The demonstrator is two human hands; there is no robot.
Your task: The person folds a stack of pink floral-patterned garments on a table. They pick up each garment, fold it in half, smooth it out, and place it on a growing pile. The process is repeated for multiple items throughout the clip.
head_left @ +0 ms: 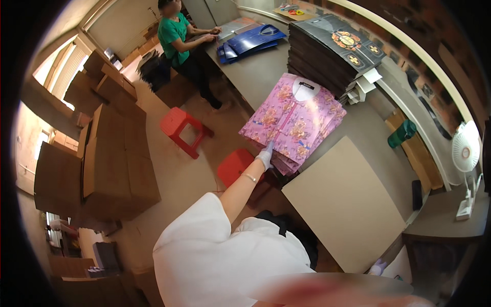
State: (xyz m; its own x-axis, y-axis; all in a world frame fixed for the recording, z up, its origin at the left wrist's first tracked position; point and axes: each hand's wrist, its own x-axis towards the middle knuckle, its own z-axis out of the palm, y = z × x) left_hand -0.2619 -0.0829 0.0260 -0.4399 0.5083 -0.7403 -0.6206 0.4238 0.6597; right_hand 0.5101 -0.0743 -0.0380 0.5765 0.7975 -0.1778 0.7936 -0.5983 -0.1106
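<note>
My left hand, in a thin pale glove, reaches to the near left edge of a stack of pink floral printed pieces. One finger lies along the top piece; the others seem to be under the edge, so the edge looks gripped. These pieces are flat, slightly fanned, with a printed collar shape. At lower right, beside the near corner of a large plain greyish-beige board, is my right hand in a lilac glove. Its fingers are small and partly hidden, and their closing cannot be made out.
Behind the pink stack rises a tall pile of dark printed pieces. Blue bags lie farther along the table, near a person in green. Red stools and large cartons stand left. A green bottle and white fan are right.
</note>
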